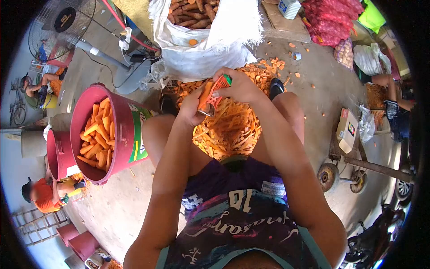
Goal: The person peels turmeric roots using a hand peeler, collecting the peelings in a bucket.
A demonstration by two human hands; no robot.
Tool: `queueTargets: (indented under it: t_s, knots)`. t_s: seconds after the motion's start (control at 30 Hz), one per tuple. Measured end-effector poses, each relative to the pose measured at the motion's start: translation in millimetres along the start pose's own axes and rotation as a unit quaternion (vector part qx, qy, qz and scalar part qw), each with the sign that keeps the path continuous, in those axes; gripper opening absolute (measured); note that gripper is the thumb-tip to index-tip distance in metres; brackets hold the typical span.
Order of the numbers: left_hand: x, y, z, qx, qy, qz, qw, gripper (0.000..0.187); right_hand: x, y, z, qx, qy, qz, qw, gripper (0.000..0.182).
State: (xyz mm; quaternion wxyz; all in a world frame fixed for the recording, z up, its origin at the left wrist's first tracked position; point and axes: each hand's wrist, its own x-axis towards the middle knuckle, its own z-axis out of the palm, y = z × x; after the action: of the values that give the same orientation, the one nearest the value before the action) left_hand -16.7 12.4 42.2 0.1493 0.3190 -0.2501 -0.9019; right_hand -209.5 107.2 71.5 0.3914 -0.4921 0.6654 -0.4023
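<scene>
My left hand (192, 107) is closed around an orange carrot (205, 93), held up over the pile between my legs. My right hand (239, 85) grips a red peeler (221, 84) with a green end, which lies right against the carrot. Below both hands spreads a heap of carrot peelings (242, 127) in long orange strips. Beyond my hands, a white sack (206, 58) stands open, with unpeeled carrots (192, 13) inside. To my left, a large pink tub (130, 130) holds many peeled carrots (96, 139).
Cut carrot ends (268, 67) litter the floor by my foot. A standing fan (62, 20) is at the far left, a wheeled cart (354, 157) at right. Red mesh sacks (331, 20) sit at the back right. A person in orange (45, 195) sits at left; others sit farther off.
</scene>
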Motion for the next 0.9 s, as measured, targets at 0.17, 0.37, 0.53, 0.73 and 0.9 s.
queueTargets:
  t_s: [0.17,0.37,0.53,0.73,0.9]
  knots:
    - [10,0,-30,0.076,-0.083,0.0,0.994,0.04,22,38,-17,-0.064,0.094,-0.059,0.992,0.051]
    - [-7,0,-16,0.136,0.046,0.015,0.99,0.036,17,21,-38,-0.104,0.143,0.091,0.98,0.057]
    - [3,0,-24,0.07,0.026,0.024,0.997,0.033,-5,3,6,-0.08,0.054,-0.046,0.994,0.053]
    - [-4,-2,1,0.086,0.032,0.003,0.996,0.033,11,22,-19,-0.055,0.076,-0.001,0.996,0.052]
    - [-10,3,-7,0.128,-0.012,-0.041,0.991,0.032,21,35,-46,-0.047,0.171,0.07,0.982,0.06]
